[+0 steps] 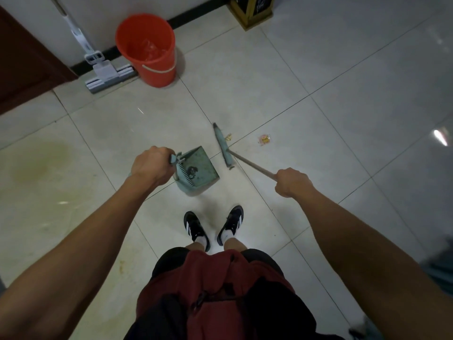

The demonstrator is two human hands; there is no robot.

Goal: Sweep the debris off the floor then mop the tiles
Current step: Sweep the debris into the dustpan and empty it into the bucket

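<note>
My left hand [150, 168] grips the handle of a teal dustpan [199, 170] that rests on the tiles just ahead of my feet, with some dark dirt inside. My right hand [291, 181] holds the wooden handle of a broom [252, 164]. Its teal head [223, 147] lies on the floor to the right of the pan. A small yellowish scrap [229, 136] sits against the broom head. A pink and yellow wrapper [264, 139] lies further right. A white flat mop [107, 72] leans on the wall at the back left.
A red bucket [149, 49] stands by the wall next to the mop. A dark brown door [27, 62] is at the far left. A wooden-framed stand [252, 11] sits at the back. A yellowish stain [41, 163] marks the left tiles. My shoes [213, 227] are below the pan.
</note>
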